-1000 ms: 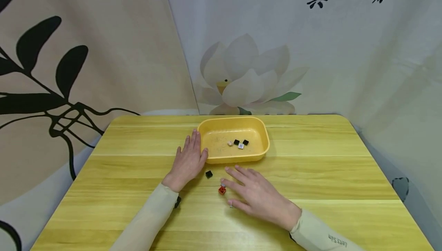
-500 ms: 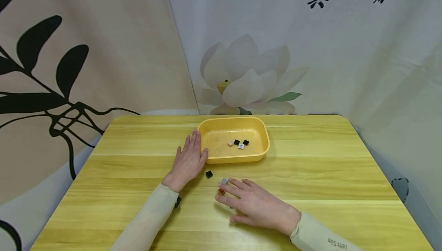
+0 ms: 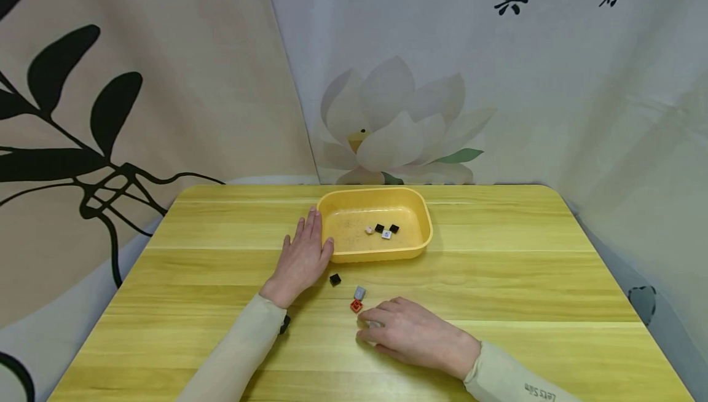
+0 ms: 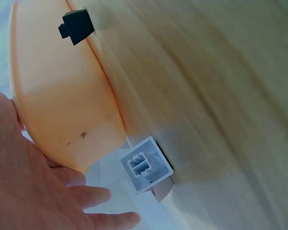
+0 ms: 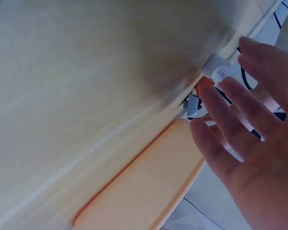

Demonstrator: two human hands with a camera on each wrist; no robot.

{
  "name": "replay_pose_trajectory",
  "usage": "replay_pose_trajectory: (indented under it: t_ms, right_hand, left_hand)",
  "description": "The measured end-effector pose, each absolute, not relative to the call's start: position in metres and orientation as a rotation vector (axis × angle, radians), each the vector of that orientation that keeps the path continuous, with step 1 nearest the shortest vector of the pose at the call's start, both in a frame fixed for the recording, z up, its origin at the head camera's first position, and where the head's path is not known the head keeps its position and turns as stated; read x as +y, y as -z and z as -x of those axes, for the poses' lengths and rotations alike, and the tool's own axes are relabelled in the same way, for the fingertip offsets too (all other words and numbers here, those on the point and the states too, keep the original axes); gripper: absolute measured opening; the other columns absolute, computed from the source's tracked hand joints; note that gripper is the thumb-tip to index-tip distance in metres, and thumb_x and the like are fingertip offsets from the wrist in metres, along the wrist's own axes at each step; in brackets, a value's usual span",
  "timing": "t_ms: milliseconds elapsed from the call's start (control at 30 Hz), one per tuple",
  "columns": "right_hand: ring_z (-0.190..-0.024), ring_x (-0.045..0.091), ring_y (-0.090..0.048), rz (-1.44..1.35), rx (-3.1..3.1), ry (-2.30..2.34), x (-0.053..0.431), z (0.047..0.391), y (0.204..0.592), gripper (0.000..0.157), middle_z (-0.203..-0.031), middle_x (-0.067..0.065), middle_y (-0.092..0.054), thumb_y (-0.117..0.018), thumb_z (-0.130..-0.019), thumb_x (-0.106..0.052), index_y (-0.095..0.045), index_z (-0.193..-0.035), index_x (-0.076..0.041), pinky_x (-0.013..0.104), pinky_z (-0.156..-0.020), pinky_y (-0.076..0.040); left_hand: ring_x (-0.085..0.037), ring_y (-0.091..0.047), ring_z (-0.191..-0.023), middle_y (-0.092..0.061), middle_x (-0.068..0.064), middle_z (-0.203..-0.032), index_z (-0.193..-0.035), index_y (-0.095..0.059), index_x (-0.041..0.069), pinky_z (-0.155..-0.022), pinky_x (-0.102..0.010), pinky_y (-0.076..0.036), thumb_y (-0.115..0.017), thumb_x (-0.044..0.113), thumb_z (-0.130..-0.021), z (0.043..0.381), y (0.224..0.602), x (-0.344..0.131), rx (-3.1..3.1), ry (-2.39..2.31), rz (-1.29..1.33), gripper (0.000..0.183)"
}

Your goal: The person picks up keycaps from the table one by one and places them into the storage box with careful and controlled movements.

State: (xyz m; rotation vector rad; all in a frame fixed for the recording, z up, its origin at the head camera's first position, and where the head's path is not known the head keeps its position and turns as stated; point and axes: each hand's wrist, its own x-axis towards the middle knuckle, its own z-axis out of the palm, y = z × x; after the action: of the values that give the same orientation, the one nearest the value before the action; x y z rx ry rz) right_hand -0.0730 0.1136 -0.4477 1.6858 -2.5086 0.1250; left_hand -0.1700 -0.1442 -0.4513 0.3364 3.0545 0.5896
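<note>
My left hand (image 3: 299, 259) lies with extended fingers against the left side of a shallow yellow tray (image 3: 380, 254), also seen in the left wrist view. My right hand (image 3: 412, 334) is low over the table, thumb and forefinger on either side of a small white block (image 3: 375, 324). In the right wrist view that white block (image 5: 216, 67) shows between the thumb and forefinger tips, its round front facing the camera. Just beyond these fingers, a red block (image 3: 356, 306) and a grey block (image 3: 359, 293) lie close together. The grey block's hollow underside (image 4: 146, 165) shows in the left wrist view.
Inside the tray are two black blocks (image 3: 394, 228), a white block (image 3: 386, 235) with a printed face and a small pinkish piece (image 3: 369, 230). A black block (image 3: 335, 279) lies in front of the tray, another dark block (image 3: 284, 324) beside the left sleeve. A printed curtain hangs behind the table.
My right hand has drawn back toward me and lowered, its thumb and forefinger coming around the white block. The red and grey blocks have come into full view. My left hand stays put.
</note>
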Motion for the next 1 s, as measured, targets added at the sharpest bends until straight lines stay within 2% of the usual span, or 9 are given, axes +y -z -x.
replay_pose_trajectory:
  t_ms: [200,333,567,1000]
  right_hand:
    - [-0.096,0.007,-0.064,-1.688,-2.497,-0.13,0.114,0.072,0.449,0.019,-0.115,-0.009,-0.068,-0.08,-0.092,-0.025,-0.077,-0.111,-0.026,0.025,-0.083,-0.053]
    - [-0.092,0.006,-0.063,-1.679,-2.499,-0.108,0.114,0.072,0.45,0.011,-0.109,-0.009,-0.068,-0.076,-0.095,-0.02,-0.077,-0.106,-0.024,0.021,-0.081,-0.052]
    - [-0.088,0.005,-0.062,-1.669,-2.498,-0.107,0.116,0.073,0.449,0.012,-0.101,-0.007,-0.067,-0.074,-0.095,-0.011,-0.075,-0.102,-0.02,0.019,-0.077,-0.053]
    - [-0.096,0.007,-0.064,-1.529,-2.467,-0.334,0.123,0.084,0.439,0.016,-0.109,-0.004,-0.067,-0.073,-0.096,-0.008,-0.076,-0.111,-0.014,0.02,-0.087,-0.054]
  left_hand:
    - [-0.044,-0.015,-0.155,-0.004,-0.016,-0.172,-0.164,-0.009,-0.002,-0.114,-0.074,-0.023,-0.033,0.04,-0.112,0.171,0.452,-0.144,3.048,-0.567,-0.335,0.07]
    - [-0.044,-0.015,-0.155,-0.004,-0.016,-0.172,-0.164,-0.009,-0.002,-0.114,-0.074,-0.023,-0.032,0.039,-0.112,0.171,0.453,-0.145,3.048,-0.563,-0.337,0.07]
    - [-0.043,-0.014,-0.156,-0.003,-0.015,-0.172,-0.164,-0.009,-0.001,-0.115,-0.073,-0.022,-0.032,0.039,-0.112,0.172,0.452,-0.144,3.042,-0.568,-0.328,0.07]
    - [-0.044,-0.015,-0.155,-0.004,-0.016,-0.172,-0.164,-0.01,-0.002,-0.114,-0.074,-0.023,-0.031,0.04,-0.112,0.172,0.453,-0.144,3.047,-0.564,-0.332,0.07]
